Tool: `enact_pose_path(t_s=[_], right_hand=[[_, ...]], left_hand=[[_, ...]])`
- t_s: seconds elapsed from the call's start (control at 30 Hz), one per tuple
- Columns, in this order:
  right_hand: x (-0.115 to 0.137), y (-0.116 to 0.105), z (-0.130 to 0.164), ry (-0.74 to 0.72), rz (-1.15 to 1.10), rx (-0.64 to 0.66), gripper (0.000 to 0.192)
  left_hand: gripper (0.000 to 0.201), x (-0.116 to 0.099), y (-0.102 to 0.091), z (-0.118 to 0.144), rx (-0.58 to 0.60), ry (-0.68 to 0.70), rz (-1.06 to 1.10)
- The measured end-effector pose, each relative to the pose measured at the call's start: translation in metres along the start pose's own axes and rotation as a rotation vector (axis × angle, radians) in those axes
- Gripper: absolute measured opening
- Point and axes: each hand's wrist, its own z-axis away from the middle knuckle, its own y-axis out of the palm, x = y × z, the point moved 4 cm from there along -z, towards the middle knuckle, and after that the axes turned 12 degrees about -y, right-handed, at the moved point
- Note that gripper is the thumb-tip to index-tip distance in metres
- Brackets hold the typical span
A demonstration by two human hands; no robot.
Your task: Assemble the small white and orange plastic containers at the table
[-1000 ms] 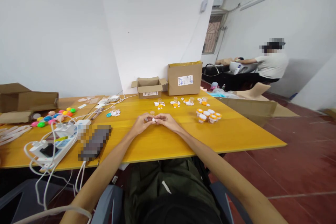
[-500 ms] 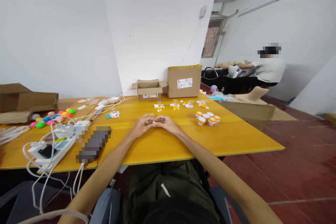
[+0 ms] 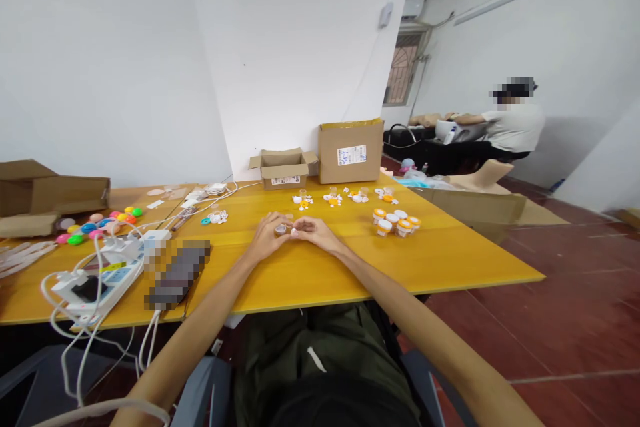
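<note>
hands meet at the centre of the frame, resting on the yellow table (image 3: pixel 350 267). left hand (image 3: pixel 267 239) pinches a small clear vial (image 3: pixel 281 229) between thumb and forefinger; the vial appears to stand roughly upright with its open mouth upward, though it is too small to confirm. right hand (image 3: pixel 315 232) lies just to the right of it, its fingers curled narrow around a tiny white piece (image 3: pixel 294 232), probably a cap or stopper. the white piece sits immediately right of the vial mouth, near touching; whether contact exists cannot be told. both hands are equally near to the vial, the left one bearing it. materials: the vial looks like rigid, smooth transparent plastic, the white piece opaque and rounded. the table surface is a smooth wood-grain laminate. right of centre stands a cluster of capped vials (image 3: pixel 397 221) with orange and white lids, well apart from the hands. behind the hands, loose small parts (image 3: pixel 333 198) lie scattered before two matte cardboard boxes (image 3: pixel 350 150). at lower left lies a white power strip (image 3: pixel 107 273) with glossy looped cables.
</note>
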Motion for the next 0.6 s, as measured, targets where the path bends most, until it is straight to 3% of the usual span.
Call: enact_pose_path(t_s=[0.17, 0.33, 0.47, 0.6], right_hand=[[-0.002, -0.002, -0.001, 0.006, 0.006, -0.021, 0.037], [-0.005, -0.006, -0.003, 0.019, -0.008, -0.102, 0.029], [-0.007, -0.01, -0.002, 0.027, 0.013, -0.136, 0.019], [-0.01, -0.013, -0.002, 0.032, 0.055, -0.137, 0.016]], left_hand=[[0.029, 0.005, -0.001, -0.001, -0.044, -0.03, -0.061], [0.035, 0.016, -0.005, 0.0, -0.114, -0.24, -0.16], [0.025, 0.02, -0.003, 0.001, -0.039, -0.403, -0.22], [0.014, 0.019, 0.001, 0.0, 0.046, -0.406, -0.19]])
